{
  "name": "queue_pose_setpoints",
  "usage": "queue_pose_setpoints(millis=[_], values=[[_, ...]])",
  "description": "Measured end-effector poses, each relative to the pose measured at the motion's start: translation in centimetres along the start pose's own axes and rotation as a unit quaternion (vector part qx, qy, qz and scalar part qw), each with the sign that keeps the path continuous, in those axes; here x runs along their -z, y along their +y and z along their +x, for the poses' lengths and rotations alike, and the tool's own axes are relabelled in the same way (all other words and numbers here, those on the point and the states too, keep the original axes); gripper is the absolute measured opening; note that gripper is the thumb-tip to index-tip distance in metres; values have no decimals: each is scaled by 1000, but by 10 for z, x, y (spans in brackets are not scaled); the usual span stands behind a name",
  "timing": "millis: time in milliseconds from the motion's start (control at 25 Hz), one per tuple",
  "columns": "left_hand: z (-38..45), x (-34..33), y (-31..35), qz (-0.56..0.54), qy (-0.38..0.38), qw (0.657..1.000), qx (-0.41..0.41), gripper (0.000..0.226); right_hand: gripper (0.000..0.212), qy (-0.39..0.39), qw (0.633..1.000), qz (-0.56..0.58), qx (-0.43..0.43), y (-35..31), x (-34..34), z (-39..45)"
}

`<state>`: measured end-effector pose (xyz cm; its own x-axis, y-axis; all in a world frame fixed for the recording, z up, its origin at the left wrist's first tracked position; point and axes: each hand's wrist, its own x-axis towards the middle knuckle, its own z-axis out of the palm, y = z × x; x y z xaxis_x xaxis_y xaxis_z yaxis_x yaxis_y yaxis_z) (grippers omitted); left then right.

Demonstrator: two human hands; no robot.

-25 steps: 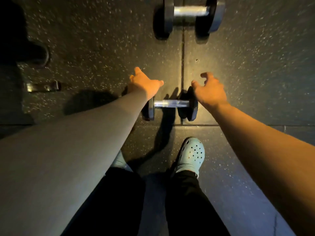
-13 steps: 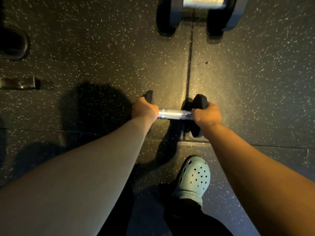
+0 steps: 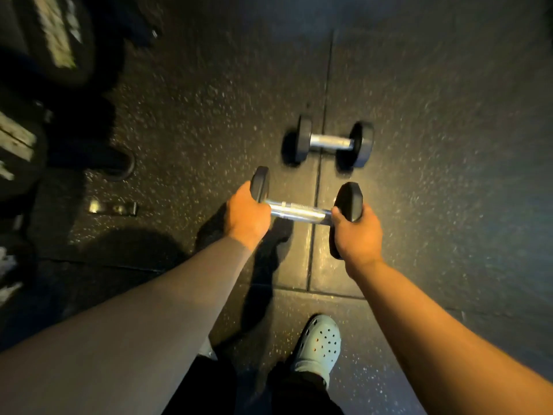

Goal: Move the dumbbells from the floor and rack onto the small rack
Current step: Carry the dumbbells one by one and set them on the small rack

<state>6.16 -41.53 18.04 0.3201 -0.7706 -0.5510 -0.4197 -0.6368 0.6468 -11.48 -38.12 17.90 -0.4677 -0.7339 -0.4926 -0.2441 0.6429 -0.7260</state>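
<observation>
A small dumbbell (image 3: 299, 211) with black heads and a chrome handle hangs above the floor, held at both ends. My left hand (image 3: 247, 215) grips its left head and my right hand (image 3: 357, 233) grips its right head. Its shadow falls on the floor below. A second dumbbell (image 3: 330, 142) of the same kind lies on the speckled rubber floor just beyond it. No small rack is visible.
Blurred black weight plates (image 3: 57, 37) and dark equipment stand at the left. A small metal bracket (image 3: 113, 208) lies on the floor left of my hands. My foot in a light clog (image 3: 318, 345) stands below the held dumbbell.
Both hands closed on the near dumbbell's heads and lifted it off the floor. The view pulled back and up, so the far dumbbell now sits lower in frame.
</observation>
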Motion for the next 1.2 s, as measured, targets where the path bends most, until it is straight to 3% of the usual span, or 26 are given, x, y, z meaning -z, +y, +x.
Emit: queue_pose_setpoints(millis=[280, 560, 880, 1200], values=[[-154, 176, 187, -89, 95, 988, -79, 35, 30, 12, 988, 60, 144, -233, 112, -144], [-285, 313, 269, -177, 265, 939, -131, 39, 34, -45, 958, 98, 265, -379, 162, -263], [-364, 418, 224, -252, 400, 873, -117, 44, 37, -171, 912, 99, 359, -435, 119, -375], [-462, 578, 73, -314, 547, 774, -57, 38, 35, -339, 837, 108, 415, -433, -6, -577]])
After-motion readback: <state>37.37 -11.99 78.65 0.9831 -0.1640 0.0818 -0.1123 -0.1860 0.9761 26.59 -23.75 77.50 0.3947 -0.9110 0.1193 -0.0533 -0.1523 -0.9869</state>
